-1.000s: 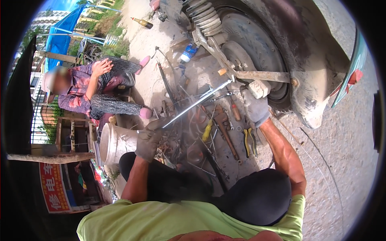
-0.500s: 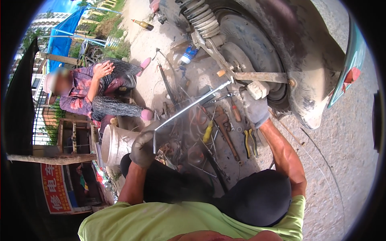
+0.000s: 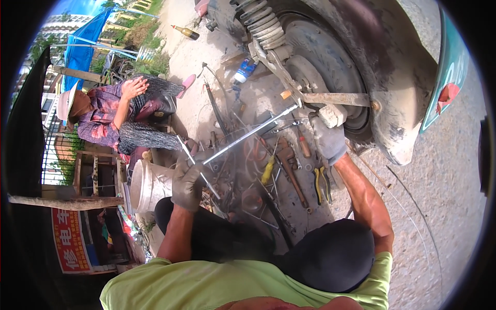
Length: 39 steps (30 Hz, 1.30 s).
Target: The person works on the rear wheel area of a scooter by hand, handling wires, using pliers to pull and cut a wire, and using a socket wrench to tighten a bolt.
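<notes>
My left hand (image 3: 186, 185), in a grey work glove, is closed around the crossbar end of a long metal T-handle wrench (image 3: 247, 135). The wrench's far tip meets the hub area of a scooter's wheel (image 3: 323, 57), beside a flat metal bar (image 3: 336, 99). My right hand (image 3: 328, 140), gloved too, is curled at the hub just below that bar, against a pale lumpy piece (image 3: 331, 115). What its fingers grip is partly hidden. A coil spring (image 3: 261, 26) stands over the wheel's left side.
Tools lie on the ground between: a pipe wrench (image 3: 292, 173), yellow-handled pliers (image 3: 322, 185), a yellow screwdriver (image 3: 268, 169) and a red-handled one (image 3: 304, 144). A white bucket (image 3: 150, 186) is at left. Beyond it sits another person (image 3: 106, 113). A blue-labelled bottle (image 3: 244, 71) lies farther off.
The wrench's crossbar has turned, and one end now points up and left. My left hand has shifted slightly right and up with it. My right hand stays at the hub.
</notes>
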Each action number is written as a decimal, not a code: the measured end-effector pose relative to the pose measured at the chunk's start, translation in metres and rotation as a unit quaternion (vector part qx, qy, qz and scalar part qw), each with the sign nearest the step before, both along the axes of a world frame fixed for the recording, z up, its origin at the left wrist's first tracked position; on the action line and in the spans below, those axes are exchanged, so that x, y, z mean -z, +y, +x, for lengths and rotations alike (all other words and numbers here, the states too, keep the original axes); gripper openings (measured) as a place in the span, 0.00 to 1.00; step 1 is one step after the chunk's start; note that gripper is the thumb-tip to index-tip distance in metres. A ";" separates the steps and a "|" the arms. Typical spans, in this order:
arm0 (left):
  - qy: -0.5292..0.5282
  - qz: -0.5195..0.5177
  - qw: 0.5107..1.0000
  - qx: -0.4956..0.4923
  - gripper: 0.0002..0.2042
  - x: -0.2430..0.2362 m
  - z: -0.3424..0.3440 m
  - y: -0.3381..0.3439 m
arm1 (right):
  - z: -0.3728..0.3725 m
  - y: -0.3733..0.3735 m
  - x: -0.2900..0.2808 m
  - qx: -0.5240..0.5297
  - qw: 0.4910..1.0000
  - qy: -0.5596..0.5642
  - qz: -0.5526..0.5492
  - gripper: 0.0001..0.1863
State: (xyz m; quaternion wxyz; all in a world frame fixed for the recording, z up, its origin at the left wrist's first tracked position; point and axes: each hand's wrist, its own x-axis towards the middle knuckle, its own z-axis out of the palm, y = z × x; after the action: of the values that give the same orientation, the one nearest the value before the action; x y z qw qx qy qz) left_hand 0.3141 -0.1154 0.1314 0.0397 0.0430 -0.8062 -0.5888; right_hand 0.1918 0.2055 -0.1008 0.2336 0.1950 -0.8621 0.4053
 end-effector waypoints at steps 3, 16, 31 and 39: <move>-0.054 0.028 0.998 0.011 0.29 -0.003 0.003 0.000 | 0.001 -0.001 -0.004 -0.007 1.000 -0.009 -0.009 0.21; -0.140 -0.263 0.955 0.000 0.18 -0.004 0.012 -0.015 | 0.001 -0.004 -0.015 0.056 0.992 0.113 -0.025 0.20; -0.007 -0.118 0.990 -0.072 0.28 0.008 0.006 0.021 | 0.001 -0.002 0.004 -0.005 1.000 0.017 0.004 0.22; -0.136 0.063 0.988 0.031 0.18 0.012 0.002 -0.042 | -0.002 -0.006 0.012 0.000 0.998 0.065 0.005 0.21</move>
State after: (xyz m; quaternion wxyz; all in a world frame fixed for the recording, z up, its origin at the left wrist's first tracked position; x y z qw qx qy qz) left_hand 0.3160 -0.1578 0.1194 -0.0916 0.0998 -0.7661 -0.6283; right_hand 0.1899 0.1999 -0.1129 0.2879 0.2223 -0.8470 0.3875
